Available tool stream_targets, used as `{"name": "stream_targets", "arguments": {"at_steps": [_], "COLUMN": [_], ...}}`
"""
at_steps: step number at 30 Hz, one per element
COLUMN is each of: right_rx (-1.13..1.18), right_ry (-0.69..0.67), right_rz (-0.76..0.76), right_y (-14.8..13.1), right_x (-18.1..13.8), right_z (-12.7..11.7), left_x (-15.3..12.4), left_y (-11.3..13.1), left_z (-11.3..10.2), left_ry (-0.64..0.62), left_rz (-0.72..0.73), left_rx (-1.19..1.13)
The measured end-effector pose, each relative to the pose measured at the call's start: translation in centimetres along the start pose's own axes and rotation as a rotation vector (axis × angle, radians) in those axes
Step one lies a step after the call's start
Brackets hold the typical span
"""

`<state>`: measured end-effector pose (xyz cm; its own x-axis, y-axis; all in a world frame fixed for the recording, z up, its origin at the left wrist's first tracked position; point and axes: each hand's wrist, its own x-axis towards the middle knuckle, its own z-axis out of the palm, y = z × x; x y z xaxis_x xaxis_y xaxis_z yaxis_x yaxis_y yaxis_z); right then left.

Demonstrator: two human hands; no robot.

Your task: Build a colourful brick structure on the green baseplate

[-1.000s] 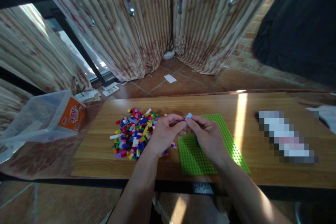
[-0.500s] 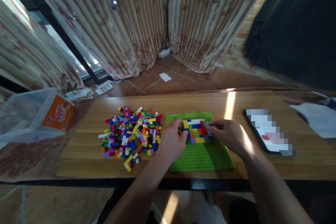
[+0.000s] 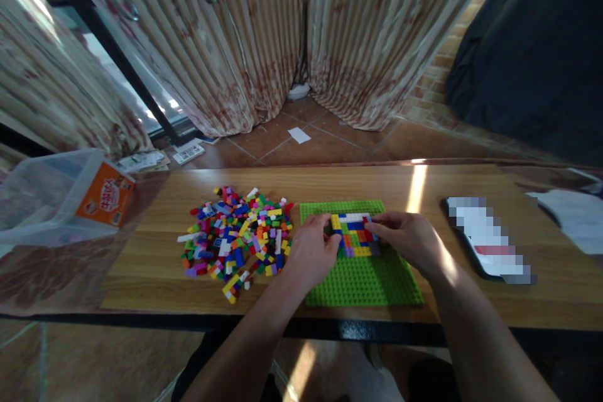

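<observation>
A green baseplate (image 3: 362,279) lies on the wooden table, with a small patch of mixed-colour bricks (image 3: 354,235) built on its far half. My left hand (image 3: 311,251) is curled against the patch's left edge, thumb and fingers gripping it. My right hand (image 3: 409,240) is pinched at the patch's right edge, fingertips pressed on the bricks; whatever is in the pinch is too small to make out. A heap of loose coloured bricks (image 3: 235,235) lies just left of the baseplate.
A clear plastic tub with an orange label (image 3: 70,198) stands at the far left. A dark flat device (image 3: 487,242) lies right of the baseplate, and white paper (image 3: 572,217) beyond it. Curtains and tiled floor lie behind the table's far edge.
One second ago both hands held a light blue brick above the baseplate. They have come down to the brick patch and now stay at its two sides.
</observation>
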<state>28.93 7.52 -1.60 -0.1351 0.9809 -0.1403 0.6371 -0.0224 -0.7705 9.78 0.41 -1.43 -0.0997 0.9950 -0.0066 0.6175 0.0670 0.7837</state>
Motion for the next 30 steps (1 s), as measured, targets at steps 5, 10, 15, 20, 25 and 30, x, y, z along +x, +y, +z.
{"name": "stream_targets", "arguments": {"at_steps": [5, 10, 15, 20, 25, 30], "right_rx": [0.009, 0.017, 0.040, -0.021, -0.130, -0.147], "right_ry": [-0.037, -0.002, 0.018, 0.021, 0.046, 0.037], "right_rz": [0.048, 0.052, 0.063, 0.031, 0.007, -0.043], "right_y": [-0.4, -0.2, 0.2, 0.5, -0.3, -0.4], "right_x": [0.0, 0.2, 0.4, 0.5, 0.1, -0.1], "right_z": [-0.2, 0.1, 0.4, 0.5, 0.6, 0.5], "left_x": [0.0, 0.1, 0.1, 0.1, 0.3, 0.3], "left_y": [-0.1, 0.0, 0.1, 0.0, -0.2, -0.3], "left_z": [0.0, -0.1, -0.2, 0.0, 0.3, 0.3], "left_ry": [0.003, -0.010, -0.020, -0.010, 0.010, 0.015], "left_rz": [-0.005, -0.007, -0.022, -0.035, -0.041, -0.029], "left_rx": [0.006, -0.014, -0.025, -0.031, -0.043, -0.049]}}
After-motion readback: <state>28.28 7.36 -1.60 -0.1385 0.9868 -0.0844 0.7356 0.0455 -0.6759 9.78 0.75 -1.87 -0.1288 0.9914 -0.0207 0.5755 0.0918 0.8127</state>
